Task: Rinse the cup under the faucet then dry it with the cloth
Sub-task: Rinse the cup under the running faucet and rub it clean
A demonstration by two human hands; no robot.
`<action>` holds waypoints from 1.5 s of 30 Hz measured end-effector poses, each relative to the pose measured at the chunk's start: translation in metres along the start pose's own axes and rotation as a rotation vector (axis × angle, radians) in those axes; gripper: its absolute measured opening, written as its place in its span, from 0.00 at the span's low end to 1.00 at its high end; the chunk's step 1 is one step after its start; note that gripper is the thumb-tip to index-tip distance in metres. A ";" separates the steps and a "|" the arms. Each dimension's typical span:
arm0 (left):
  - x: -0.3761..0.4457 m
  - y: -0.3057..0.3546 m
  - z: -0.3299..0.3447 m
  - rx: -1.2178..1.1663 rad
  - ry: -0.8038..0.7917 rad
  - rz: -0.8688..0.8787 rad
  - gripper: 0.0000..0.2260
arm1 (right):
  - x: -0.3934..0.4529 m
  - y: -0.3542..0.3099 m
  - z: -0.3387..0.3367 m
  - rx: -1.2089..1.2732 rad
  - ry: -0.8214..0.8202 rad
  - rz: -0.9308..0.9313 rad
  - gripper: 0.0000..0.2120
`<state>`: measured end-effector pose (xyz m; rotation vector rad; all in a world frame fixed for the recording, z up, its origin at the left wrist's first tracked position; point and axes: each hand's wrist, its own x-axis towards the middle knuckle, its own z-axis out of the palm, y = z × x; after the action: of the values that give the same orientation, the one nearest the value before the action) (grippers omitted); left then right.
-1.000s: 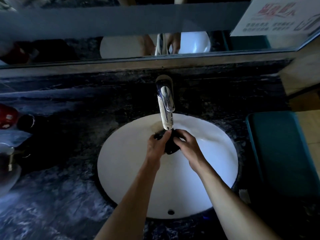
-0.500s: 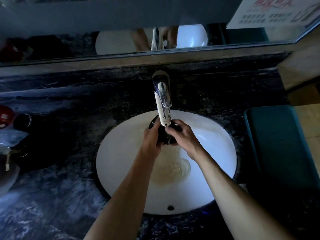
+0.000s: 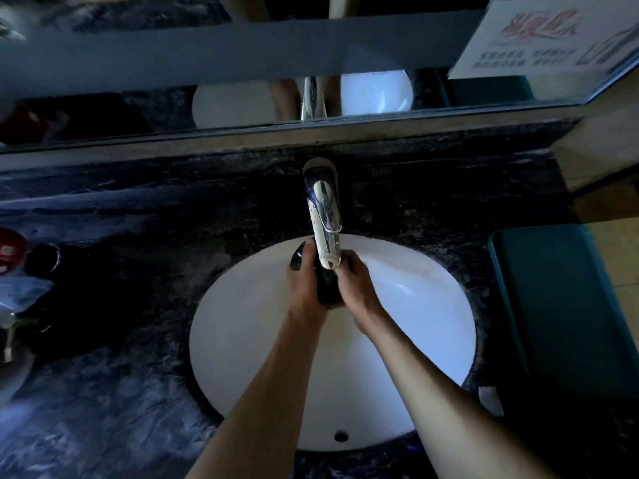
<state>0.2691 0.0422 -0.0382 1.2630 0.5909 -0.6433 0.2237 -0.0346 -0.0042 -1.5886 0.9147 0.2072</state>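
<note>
A dark glossy cup (image 3: 327, 288) is held between both hands right under the spout of the chrome faucet (image 3: 325, 229), over the white sink basin (image 3: 242, 340). My left hand (image 3: 304, 288) wraps the cup from the left, and a dark rounded part of the cup (image 3: 298, 259) shows above its fingers. My right hand (image 3: 356, 288) clasps the cup from the right. Most of the cup is hidden by the hands and the spout. No cloth can be made out, and the frame is too dim to tell whether water runs.
The basin sits in a dark marble counter (image 3: 103, 409). At the left edge stand a red item (image 3: 8, 250), a dark round lid (image 3: 43, 259) and a pale vessel (image 3: 10, 340). A teal box (image 3: 560, 305) lies to the right. A mirror (image 3: 242, 81) runs behind the faucet.
The hands have lifted the cup up and back, closer under the spout. The brownish water that had pooled in the basin half a second ago is gone.
</note>
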 end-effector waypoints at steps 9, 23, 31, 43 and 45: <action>-0.010 -0.009 -0.007 0.103 0.058 -0.106 0.23 | -0.013 0.004 0.005 -0.217 -0.016 -0.161 0.17; -0.017 0.021 -0.010 -0.320 -0.110 -0.550 0.30 | -0.014 0.010 -0.001 -0.231 -0.229 -0.123 0.25; -0.014 0.016 -0.010 -0.432 -0.025 -0.611 0.26 | -0.017 0.004 -0.002 -0.407 -0.145 -0.163 0.27; -0.018 0.008 0.000 -0.371 -0.028 -0.545 0.24 | -0.018 0.011 -0.001 -0.447 -0.080 -0.122 0.22; -0.021 0.004 0.001 -0.344 -0.056 -0.537 0.20 | -0.013 0.013 0.001 -0.408 0.054 -0.100 0.11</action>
<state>0.2579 0.0439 -0.0203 0.7591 0.9630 -0.9691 0.2067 -0.0278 -0.0066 -2.0199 0.8683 0.2955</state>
